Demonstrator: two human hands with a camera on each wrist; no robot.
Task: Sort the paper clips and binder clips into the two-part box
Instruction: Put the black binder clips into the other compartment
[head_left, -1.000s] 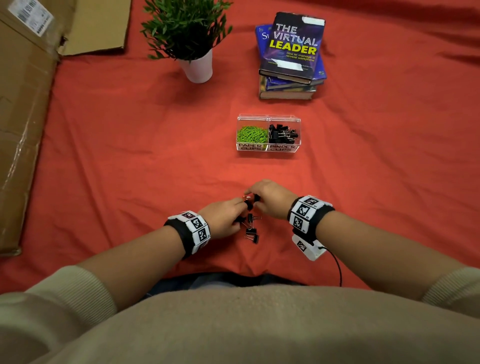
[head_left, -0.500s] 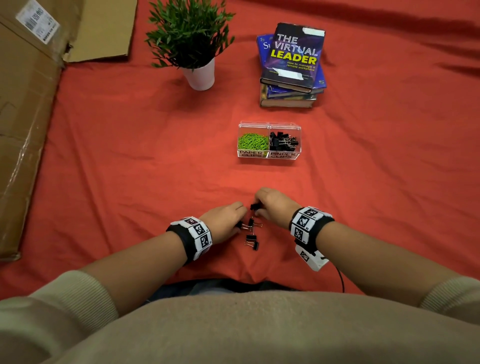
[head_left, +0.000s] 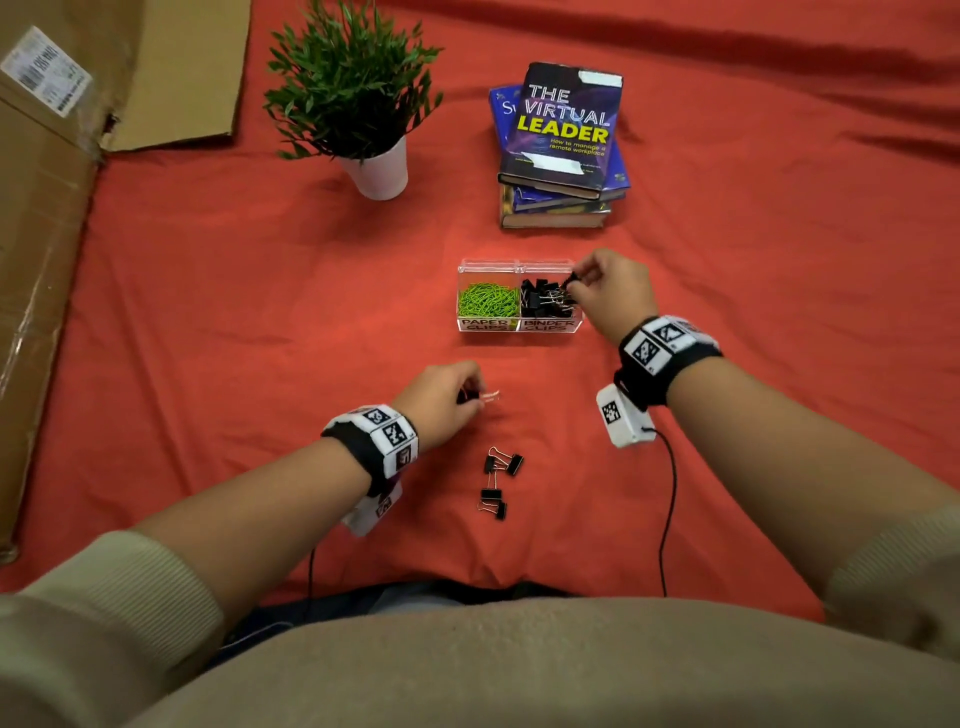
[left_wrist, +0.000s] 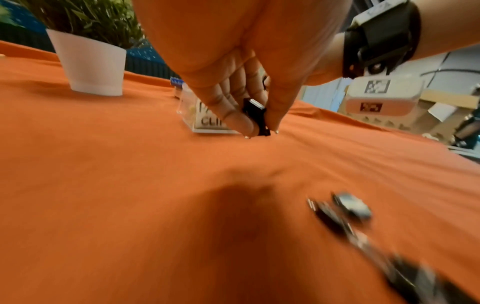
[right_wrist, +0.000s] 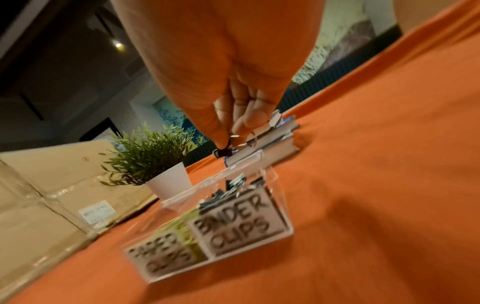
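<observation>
The clear two-part box (head_left: 519, 326) (right_wrist: 278, 207) stands mid-cloth, green paper clips (head_left: 487, 300) in its left half, black binder clips (head_left: 545, 299) in its right. My right hand (head_left: 571, 282) (right_wrist: 228, 144) hovers over the right half's far corner, pinching a black binder clip (right_wrist: 223, 152). My left hand (head_left: 475, 397) (left_wrist: 259, 127) is nearer me, above the cloth, pinching another black binder clip (left_wrist: 255, 116) whose wire handles (head_left: 491, 396) stick out to the right. Several loose binder clips (head_left: 498, 480) (left_wrist: 345, 211) lie on the cloth just in front of me.
A potted plant (head_left: 363, 114) in a white pot stands at the back left of the box, a stack of books (head_left: 561, 150) behind it. Flattened cardboard (head_left: 47, 234) lines the left edge of the red cloth (head_left: 260, 338).
My right hand lifted a binder clip from the pile and carried it forward over the box's right half. My left hand picked up another clip and rose slightly forward.
</observation>
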